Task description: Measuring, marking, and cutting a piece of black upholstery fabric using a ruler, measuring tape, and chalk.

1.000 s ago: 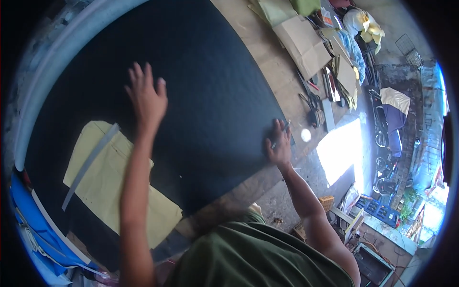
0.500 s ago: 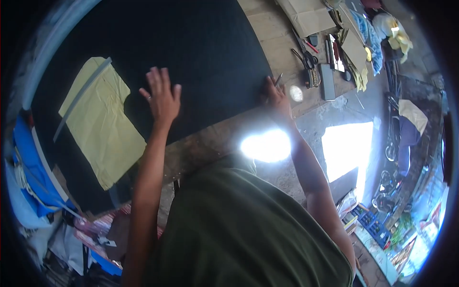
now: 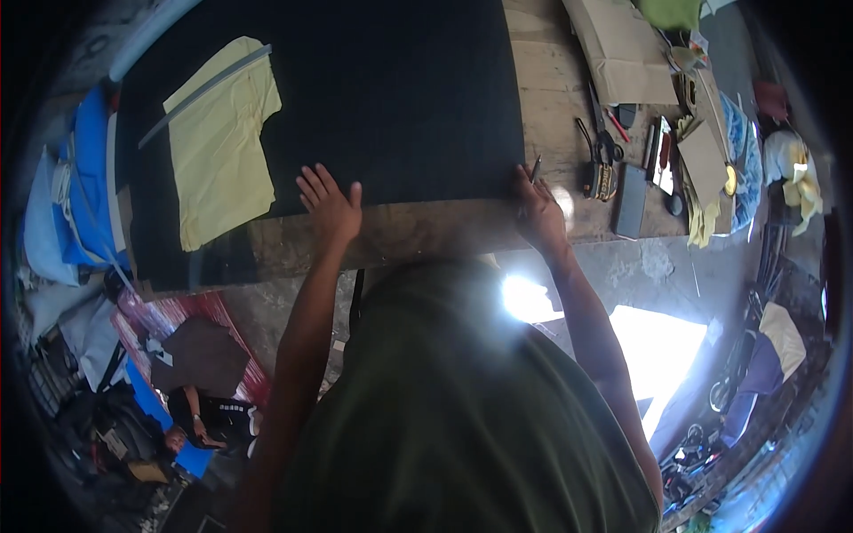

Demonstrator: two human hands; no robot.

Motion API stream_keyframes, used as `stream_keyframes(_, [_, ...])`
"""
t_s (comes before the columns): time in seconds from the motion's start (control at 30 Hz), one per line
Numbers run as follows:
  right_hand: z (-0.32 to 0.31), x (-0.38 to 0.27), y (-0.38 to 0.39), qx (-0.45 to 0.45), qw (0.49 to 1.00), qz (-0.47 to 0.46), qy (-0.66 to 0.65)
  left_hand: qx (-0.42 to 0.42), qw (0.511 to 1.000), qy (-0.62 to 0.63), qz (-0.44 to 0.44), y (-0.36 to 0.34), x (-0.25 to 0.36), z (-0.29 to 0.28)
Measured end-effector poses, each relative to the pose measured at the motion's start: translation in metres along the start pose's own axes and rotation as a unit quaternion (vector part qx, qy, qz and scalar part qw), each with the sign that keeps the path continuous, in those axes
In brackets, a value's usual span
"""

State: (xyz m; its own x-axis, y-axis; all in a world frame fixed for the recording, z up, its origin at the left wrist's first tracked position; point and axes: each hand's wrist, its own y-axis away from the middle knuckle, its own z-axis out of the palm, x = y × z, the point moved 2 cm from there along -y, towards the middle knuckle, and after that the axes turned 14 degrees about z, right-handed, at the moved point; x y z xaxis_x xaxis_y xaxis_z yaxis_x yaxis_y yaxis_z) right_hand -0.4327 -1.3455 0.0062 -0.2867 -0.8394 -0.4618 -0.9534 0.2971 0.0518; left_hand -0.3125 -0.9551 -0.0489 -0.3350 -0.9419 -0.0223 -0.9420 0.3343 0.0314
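Black fabric covers much of the wooden table. My left hand lies flat at its front edge, fingers apart and holding nothing. At the fabric's front right corner, my right hand grips a slim pen-like tool, fingers curled at the fabric edge. Left of my left hand lies a pale yellow cut piece of paper or thin cloth, with a grey curved strip across its upper part.
Scissors, a grey block, a red pen and brown paper lie at right. Blue sheeting borders the left. Behind me at lower left, another person is among piled materials. Covered bikes stand at lower right.
The view has turned, bringing the table squarer and the person behind into sight. My left hand has moved to the fabric's front edge; my right stays at the corner with the pen-like tool.
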Motion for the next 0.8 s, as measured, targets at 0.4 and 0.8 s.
stream_keyframes(0.4, [-0.001,-0.052,-0.026,-0.02,0.996,0.088,-0.023,0.116,0.947,0.161,-0.252,0.028,-0.131,-0.127])
stream_keyframes(0.8, [0.059,-0.331,-0.145,-0.007,0.966,-0.086,-0.242,0.391,0.708,0.325,-0.491,0.079,-0.339,-0.066])
